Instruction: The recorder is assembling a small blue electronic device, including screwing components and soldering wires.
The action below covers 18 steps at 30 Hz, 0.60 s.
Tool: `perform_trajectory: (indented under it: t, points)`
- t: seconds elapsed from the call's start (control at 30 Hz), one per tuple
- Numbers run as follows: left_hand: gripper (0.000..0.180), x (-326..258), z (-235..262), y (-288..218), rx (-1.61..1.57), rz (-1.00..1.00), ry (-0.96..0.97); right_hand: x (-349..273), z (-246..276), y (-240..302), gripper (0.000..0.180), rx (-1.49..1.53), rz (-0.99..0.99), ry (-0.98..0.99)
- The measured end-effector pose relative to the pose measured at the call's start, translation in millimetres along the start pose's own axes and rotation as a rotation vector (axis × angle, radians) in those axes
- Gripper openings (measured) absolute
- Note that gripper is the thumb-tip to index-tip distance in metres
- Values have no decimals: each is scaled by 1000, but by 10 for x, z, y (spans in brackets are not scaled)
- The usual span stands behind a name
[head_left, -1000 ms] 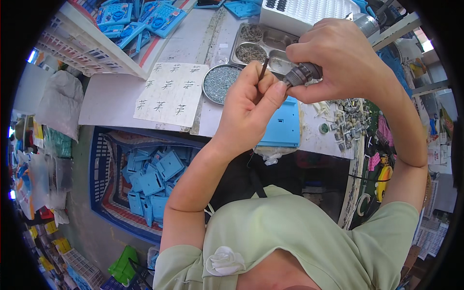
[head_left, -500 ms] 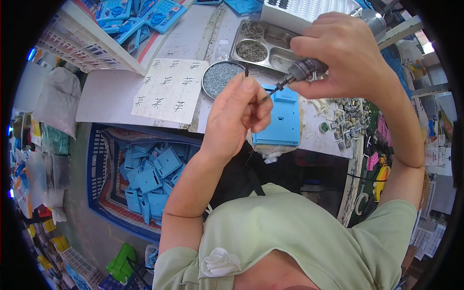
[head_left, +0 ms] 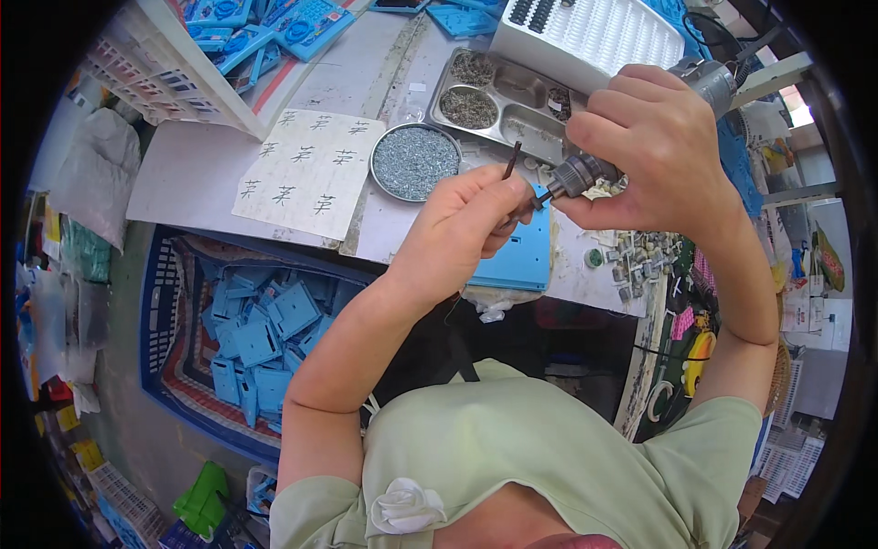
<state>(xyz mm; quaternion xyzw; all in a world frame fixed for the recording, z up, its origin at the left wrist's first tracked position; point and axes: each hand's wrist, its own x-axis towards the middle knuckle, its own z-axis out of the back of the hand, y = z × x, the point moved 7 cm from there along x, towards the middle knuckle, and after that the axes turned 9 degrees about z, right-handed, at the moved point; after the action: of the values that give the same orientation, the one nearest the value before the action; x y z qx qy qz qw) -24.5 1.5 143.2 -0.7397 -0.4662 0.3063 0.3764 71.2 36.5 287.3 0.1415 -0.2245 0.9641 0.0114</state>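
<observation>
My right hand (head_left: 654, 151) is wrapped round an electric screwdriver (head_left: 578, 174), whose nose points left and down. Its bit runs to the fingertips of my left hand (head_left: 480, 215), which are pinched together around a thin dark rod (head_left: 512, 159) sticking up above them. What else those fingers hold is hidden. Below both hands a light blue plastic case (head_left: 514, 259) lies on the table, partly covered by the left hand. To the left stands a round dish (head_left: 416, 161) full of small silvery screws. Behind the hands, a metal compartment tray (head_left: 529, 130) contains small metal parts.
A white perforated box (head_left: 585, 46) stands at the back. Small metal parts (head_left: 640, 265) lie at the right. Paper with handwriting (head_left: 306, 174) lies left of the dish. A blue basket (head_left: 157, 339) of blue casings sits below the table edge. A white crate (head_left: 174, 73) stands far left.
The whole view has shifted slightly. My left fingers and the screwdriver's nose have come closer together, so less of the bit shows. The dark rod now leans to the right.
</observation>
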Motion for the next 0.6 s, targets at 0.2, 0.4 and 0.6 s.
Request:
perform_trajectory:
  t: [0.2, 0.4, 0.6]
  points:
    - [34, 3, -45, -25, 147, -97, 0, -12, -11, 4, 38, 8, -20, 29]
    - [34, 7, -19, 17, 98, -43, 3, -23, -54, 21, 43, 31, -58, 78]
    - [34, 24, 12, -12, 115, -55, -12, 132, 2, 93, 45, -19, -113, 120]
